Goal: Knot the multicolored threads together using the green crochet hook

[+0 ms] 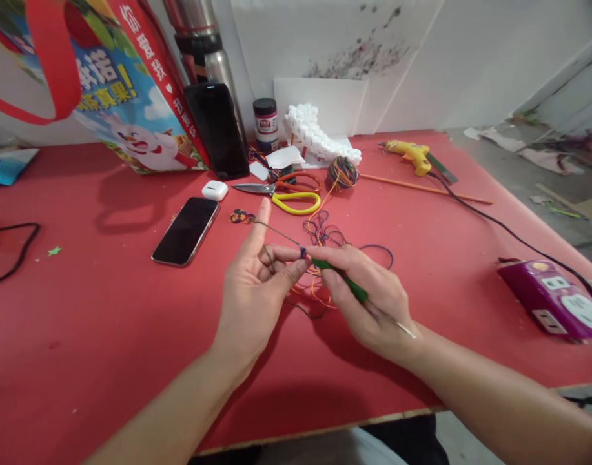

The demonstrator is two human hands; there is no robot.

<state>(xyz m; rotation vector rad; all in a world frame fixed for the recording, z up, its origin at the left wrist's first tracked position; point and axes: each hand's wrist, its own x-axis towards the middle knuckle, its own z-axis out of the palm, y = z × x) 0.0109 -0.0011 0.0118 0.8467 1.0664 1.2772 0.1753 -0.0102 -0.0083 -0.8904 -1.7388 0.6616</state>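
While the wide red surface (106, 336) carries everything, we work at its near middle. Our left hand (257, 284) is half curled: forefinger raised, thumb and middle finger pinched together. Our right hand (368, 297) is closed round a slim crochet hook with a green handle and bare metal ends (347, 284). A thin multicoloured yarn strand (281, 234) runs from the raised forefinger down to the pinch.

We see the hook's long axis slant from lower right, where its metal tail juts out past the palm, up to the left. Its tip points at the left hand's pinch and meets the yarn there.

Bare red lies to our left and right, and the near edge sits under our forearms. A purple power strip (552, 298) sits by the right edge, well apart. A black smartphone (186, 230) lies near on the left. Yellow-handled scissors (286, 192) lie farther back, beyond a loose yarn tangle (325, 232) just behind our hands.
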